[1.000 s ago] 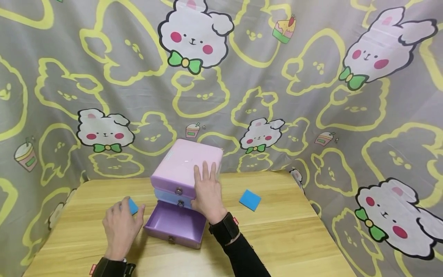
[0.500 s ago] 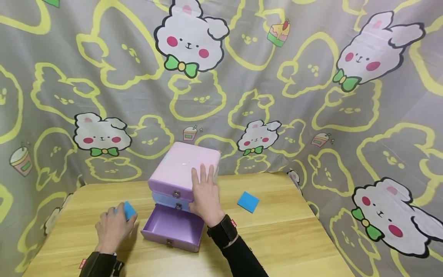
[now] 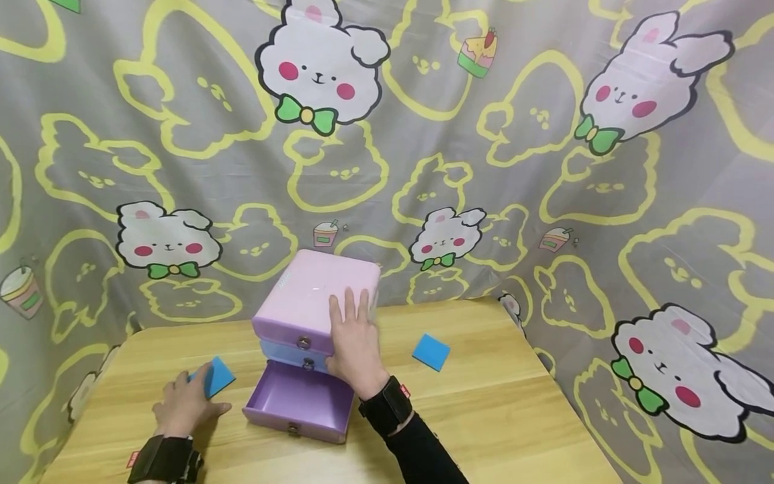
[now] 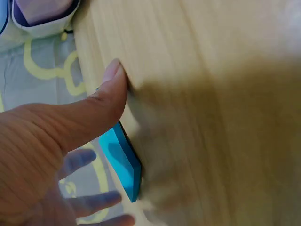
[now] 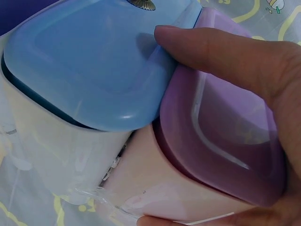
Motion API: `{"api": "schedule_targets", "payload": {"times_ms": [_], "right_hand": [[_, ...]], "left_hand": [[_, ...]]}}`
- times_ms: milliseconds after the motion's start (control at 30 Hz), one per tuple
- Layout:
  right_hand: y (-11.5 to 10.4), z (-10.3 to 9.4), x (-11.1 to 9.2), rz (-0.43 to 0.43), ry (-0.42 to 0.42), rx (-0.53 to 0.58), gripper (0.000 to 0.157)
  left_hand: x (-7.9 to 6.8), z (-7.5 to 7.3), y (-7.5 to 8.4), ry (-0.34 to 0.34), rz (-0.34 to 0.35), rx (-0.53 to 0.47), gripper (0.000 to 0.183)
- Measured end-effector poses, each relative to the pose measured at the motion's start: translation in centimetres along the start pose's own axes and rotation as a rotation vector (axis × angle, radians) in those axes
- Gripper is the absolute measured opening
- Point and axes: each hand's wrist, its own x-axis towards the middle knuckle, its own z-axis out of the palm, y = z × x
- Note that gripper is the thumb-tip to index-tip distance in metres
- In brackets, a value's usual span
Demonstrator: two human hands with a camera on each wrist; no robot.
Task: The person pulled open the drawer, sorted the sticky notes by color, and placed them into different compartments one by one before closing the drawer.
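Note:
A small drawer cabinet [image 3: 284, 300] stands mid-table, with a pink top, a purple-fronted upper tier and a blue middle drawer [image 5: 89, 70]. Its purple bottom drawer [image 3: 302, 400] is pulled out, and the visible inside is bare. My right hand [image 3: 355, 346] rests on the cabinet's right front corner, fingers straight along the top and thumb against the blue drawer's front. To the left, my left hand [image 3: 184, 403] hovers by a thick, flat blue square [image 3: 219, 378], its fingers spread and overlapping the square's left part. In the left wrist view, the thumb hides one end of that square [image 4: 117, 155].
A second flat blue square [image 3: 431, 352] lies right of the cabinet on the wooden table [image 3: 484, 403]. Close behind the table hangs a grey curtain [image 3: 357, 154] with rabbit prints, which also covers both sides.
My left hand has drawn to the left and towards me, uncovering more of the left blue square. The right hand keeps its place on the cabinet. The head view has shifted slightly.

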Motion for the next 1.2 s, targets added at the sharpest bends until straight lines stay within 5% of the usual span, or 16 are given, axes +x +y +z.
{"api": "schedule_targets", "payload": {"times_ms": [633, 1200], "right_hand": [[0.0, -0.4, -0.4, 0.008, 0.033, 0.012, 0.12], [-0.2, -0.1, -0.1, -0.001, 0.023, 0.009, 0.12]], "left_hand": [[0.4, -0.9, 0.5, -0.087, 0.012, 0.011, 0.115], [-0.4, 0.4, 0.6, 0.058, 0.007, -0.016, 0.103]]}}
